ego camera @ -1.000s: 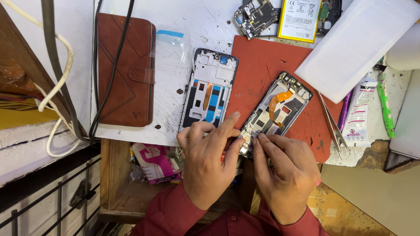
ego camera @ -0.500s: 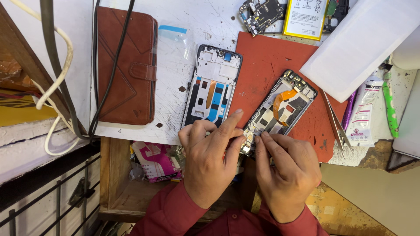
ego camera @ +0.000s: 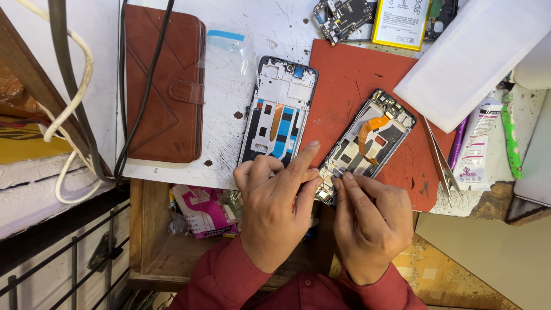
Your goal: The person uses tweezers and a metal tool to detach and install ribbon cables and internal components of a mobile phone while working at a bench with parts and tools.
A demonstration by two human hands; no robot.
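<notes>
Orange-ribboned phone frame [ego camera: 367, 146] pinched at its lower end by left hand [ego camera: 275, 215]; right hand [ego camera: 370, 221] likewise.

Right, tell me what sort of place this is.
Most likely a phone repair bench. Two opened phone frames lie on it, one on the scratched white top and one on a red mat under both hands' fingers. Loose circuit boards, a battery and tweezers lie around them.

On the counter [ego camera: 235, 103], the opened phone frame [ego camera: 370, 140] lies on the work mat [ego camera: 350, 80], the second frame [ego camera: 279, 112] just left of it. The wallet case [ego camera: 163, 86] lies farther left; tweezers [ego camera: 439, 158] lie right of the mat, a battery [ego camera: 402, 23] behind it.
</notes>
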